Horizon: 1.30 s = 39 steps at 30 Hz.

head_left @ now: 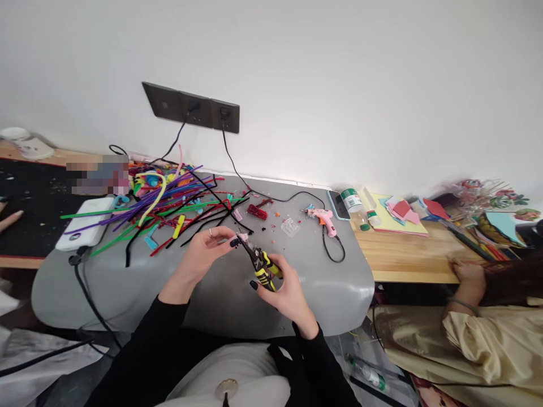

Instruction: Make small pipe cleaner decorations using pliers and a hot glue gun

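My right hand (285, 291) grips yellow-and-black pliers (263, 265) by the handles, jaws pointing up and left. My left hand (207, 249) pinches a small pink piece (242, 237) right at the plier jaws. Both hands hover over the grey table (220, 299), just in front of a pile of coloured pipe cleaners (169, 209). Black pipe cleaners (203, 217) trail from the pile towards my left hand.
A pink glue gun (323, 218) lies to the right with its cord looped. A white power bank (82, 223) sits at left. A phone (338, 204), a bottle (355, 208) and coloured paper (401, 215) lie beyond. Another person's hand (469, 278) rests on the wooden table at right.
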Each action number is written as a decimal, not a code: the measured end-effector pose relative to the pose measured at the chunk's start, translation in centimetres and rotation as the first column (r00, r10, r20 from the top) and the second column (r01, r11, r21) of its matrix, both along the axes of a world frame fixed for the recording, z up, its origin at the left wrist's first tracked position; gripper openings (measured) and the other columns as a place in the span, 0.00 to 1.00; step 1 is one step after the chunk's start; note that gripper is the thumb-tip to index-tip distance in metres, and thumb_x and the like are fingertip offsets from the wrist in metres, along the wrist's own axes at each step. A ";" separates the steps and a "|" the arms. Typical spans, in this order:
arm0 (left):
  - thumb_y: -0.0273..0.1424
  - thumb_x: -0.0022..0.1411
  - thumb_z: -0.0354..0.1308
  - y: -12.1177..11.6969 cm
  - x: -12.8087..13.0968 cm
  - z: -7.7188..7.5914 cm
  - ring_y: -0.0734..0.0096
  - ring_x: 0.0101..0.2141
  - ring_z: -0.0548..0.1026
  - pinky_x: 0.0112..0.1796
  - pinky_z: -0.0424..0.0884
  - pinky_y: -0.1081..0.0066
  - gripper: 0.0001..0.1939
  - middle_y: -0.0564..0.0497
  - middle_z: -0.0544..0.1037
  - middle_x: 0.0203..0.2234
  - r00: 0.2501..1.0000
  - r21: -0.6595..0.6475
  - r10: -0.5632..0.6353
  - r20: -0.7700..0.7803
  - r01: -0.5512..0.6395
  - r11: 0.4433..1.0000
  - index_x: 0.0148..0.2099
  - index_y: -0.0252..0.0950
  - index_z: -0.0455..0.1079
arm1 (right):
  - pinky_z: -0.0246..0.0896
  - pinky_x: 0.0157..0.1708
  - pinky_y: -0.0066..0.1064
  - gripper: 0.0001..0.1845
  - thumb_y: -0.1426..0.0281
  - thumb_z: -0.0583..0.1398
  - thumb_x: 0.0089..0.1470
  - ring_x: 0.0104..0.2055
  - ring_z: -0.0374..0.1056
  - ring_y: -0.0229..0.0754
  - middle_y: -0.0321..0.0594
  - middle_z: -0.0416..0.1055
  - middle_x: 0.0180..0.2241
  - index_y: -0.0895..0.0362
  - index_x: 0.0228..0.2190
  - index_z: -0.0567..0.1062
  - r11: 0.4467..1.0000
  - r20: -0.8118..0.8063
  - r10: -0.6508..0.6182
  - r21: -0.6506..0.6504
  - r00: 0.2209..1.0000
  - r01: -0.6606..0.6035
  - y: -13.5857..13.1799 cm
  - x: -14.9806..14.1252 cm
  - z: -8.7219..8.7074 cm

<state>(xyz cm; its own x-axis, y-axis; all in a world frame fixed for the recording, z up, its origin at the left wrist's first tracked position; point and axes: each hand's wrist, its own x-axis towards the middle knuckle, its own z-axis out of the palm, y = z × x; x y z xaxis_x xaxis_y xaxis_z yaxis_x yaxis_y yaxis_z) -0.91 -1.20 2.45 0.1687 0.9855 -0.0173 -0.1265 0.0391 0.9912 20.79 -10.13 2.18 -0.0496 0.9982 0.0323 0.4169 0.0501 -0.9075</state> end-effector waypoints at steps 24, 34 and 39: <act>0.40 0.54 0.74 3.7 4.7 -4.2 0.54 0.55 0.75 0.55 0.74 0.57 0.28 0.42 0.78 0.53 0.975 0.054 -0.184 0.127 0.178 0.983 0.56 0.39 0.74 | 0.62 0.31 0.27 0.18 0.56 0.65 0.52 0.31 0.66 0.37 0.36 0.71 0.33 0.55 0.38 0.71 0.954 -0.504 -0.261 -0.003 0.824 0.300 8.7 0.6 -2.7; 0.40 0.62 0.67 4.7 6.9 -8.5 0.60 0.53 0.76 0.56 0.74 0.58 0.19 0.43 0.77 0.50 0.990 0.350 0.084 0.114 -0.119 0.929 0.53 0.39 0.72 | 0.67 0.41 0.31 0.23 0.61 0.66 0.49 0.37 0.71 0.39 0.39 0.75 0.39 0.58 0.45 0.71 0.815 -0.390 -0.423 0.230 0.818 0.531 12.4 -0.1 -4.3; 0.37 0.62 0.66 4.5 6.8 -8.2 0.60 0.52 0.77 0.56 0.74 0.59 0.17 0.44 0.77 0.50 0.994 0.349 0.082 0.075 -0.104 0.931 0.52 0.39 0.73 | 0.69 0.43 0.34 0.24 0.62 0.65 0.49 0.39 0.72 0.42 0.42 0.76 0.40 0.58 0.47 0.71 0.796 -0.324 -0.456 0.268 0.829 0.542 12.6 -0.2 -5.9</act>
